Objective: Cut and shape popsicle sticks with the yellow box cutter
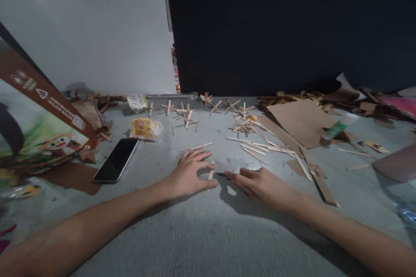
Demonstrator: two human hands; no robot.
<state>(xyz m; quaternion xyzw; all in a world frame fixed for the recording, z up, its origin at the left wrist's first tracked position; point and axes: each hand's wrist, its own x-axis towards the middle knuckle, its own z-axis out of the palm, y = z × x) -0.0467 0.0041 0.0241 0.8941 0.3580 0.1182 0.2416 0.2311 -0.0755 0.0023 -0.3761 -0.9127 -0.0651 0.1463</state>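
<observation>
My left hand (190, 173) rests on the grey floor with fingers spread, its thumb and forefinger pressing a short wooden stick (211, 174). My right hand (260, 184) lies just to the right, fingers pressed together around a thin dark tool (221, 175) whose tip points at the stick. A loose stick (201, 146) lies just beyond my left fingers. Several long sticks (256, 149) lie beyond my right hand. Small glued stick crosses (185, 114) are scattered farther back.
A black phone (116, 160) lies to the left, beside a printed cardboard box (39, 134) and a yellow wrapper (145, 128). Brown cardboard sheets (300, 121) and a green-and-white glue tube (339, 126) sit at the right. A white wall and dark panel stand behind.
</observation>
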